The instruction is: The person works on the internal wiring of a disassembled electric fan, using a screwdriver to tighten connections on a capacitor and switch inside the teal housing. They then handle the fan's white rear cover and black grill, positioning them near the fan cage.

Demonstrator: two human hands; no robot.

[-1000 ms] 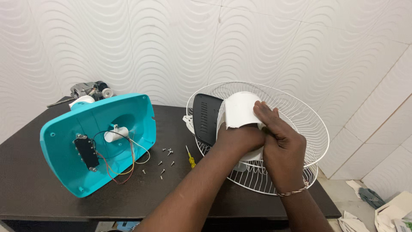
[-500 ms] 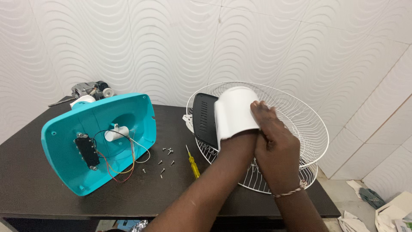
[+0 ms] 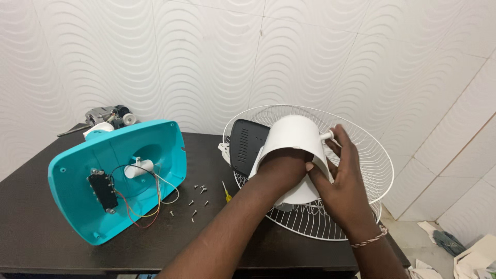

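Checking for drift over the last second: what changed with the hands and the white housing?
The white motor housing was tipped up and turned, its knobbed end now pointing right. The left hand went inside it; the right hand shifted to the knob side. The wire fan guard, teal base, screws and yellow screwdriver stayed put.

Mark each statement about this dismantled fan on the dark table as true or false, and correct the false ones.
1. The left hand reaches inside the white plastic motor cover. True.
2. The right hand rests on the turquoise plastic fan base. False: it is at the white cover, near its small knob.
3. The white wire fan guard lies on the dark table. True.
4. The small loose screws lie inside the guard. False: they lie on the table between base and guard.
5. The yellow-handled screwdriver is held in a hand. False: it lies on the table.
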